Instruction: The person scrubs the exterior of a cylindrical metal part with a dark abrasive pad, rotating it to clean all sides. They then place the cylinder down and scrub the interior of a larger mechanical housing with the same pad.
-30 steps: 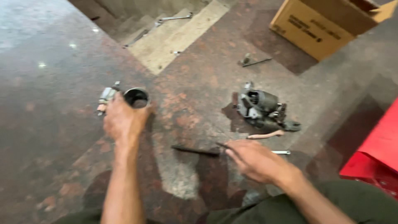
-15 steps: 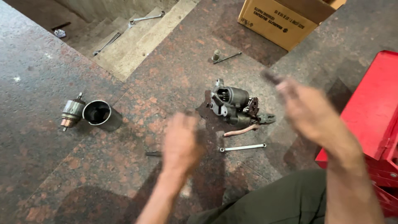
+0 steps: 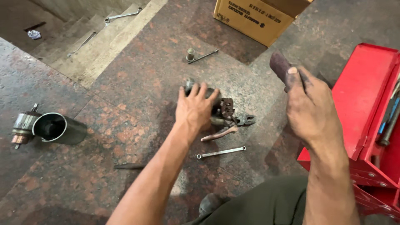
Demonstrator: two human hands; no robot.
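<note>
Floor (image 3: 137, 79) is seen as polished reddish-brown speckled stone, faintly glossy. Motor housing (image 3: 218, 109) under the left hand (image 3: 193, 110) is noted as dull grey metal, grimy and matt. Folded abrasive paper (image 3: 280, 66), dark maroon and rough-looking, is pinched in the right hand (image 3: 310, 110). Pliers (image 3: 233, 125) show rusty brown metal handles. Spanner (image 3: 221, 152) is bright bare steel. Cylindrical casing (image 3: 60, 128) is smooth dark metal with slight sheen. Toolbox (image 3: 362, 91) is glossy red painted metal; box (image 3: 254, 18) is matt cardboard.

The left hand (image 3: 195, 109) reaches to mid-frame, palm down, fingers spread, forearm outstretched. The right hand (image 3: 310, 109) is raised at right, fingers curled, wrist bent.
</note>
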